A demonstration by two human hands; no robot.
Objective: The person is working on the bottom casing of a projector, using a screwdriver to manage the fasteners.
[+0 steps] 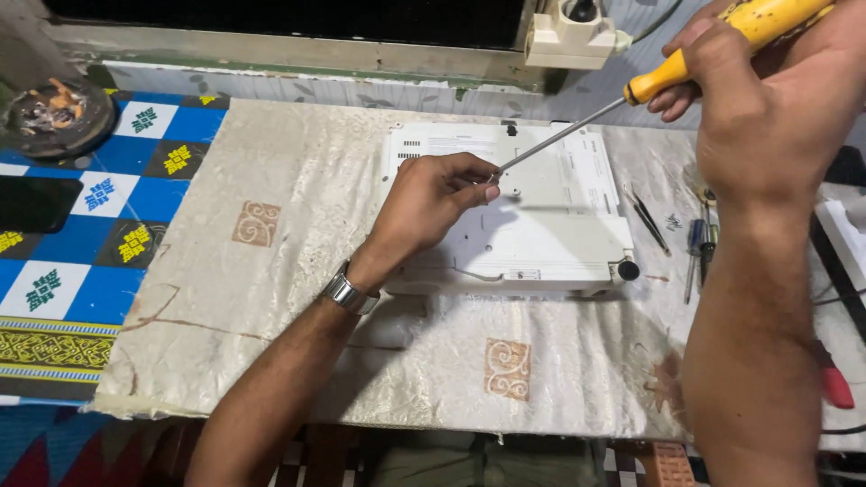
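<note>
2 hands work over a white device (541, 225) lying underside up on the desk (298, 298), toward the far edge and a little right of the middle. The right hand (767, 117) is clenched around the yellow handle of a long screwdriver (631, 90), held up over the far right corner; the metal shaft slants down and left to the device's underside. The left hand (428, 203), with a metal wristwatch (347, 293) on its wrist, rests on the left part of the device, thumb and fingertips pinched together right at the screwdriver tip; whether something small is held between them cannot be told.

A cream patterned cloth covers the desk under the device. Just right of the device lie black tweezers (651, 223), and beside them 2 small screwdrivers (699, 248) near the right edge. A blue checkered mat (99, 234) covers the left side, with a dark phone (36, 203) on it at the left edge and a round ashtray (59, 113) at the far left corner. A cream power socket (573, 36) sits beyond the far edge
</note>
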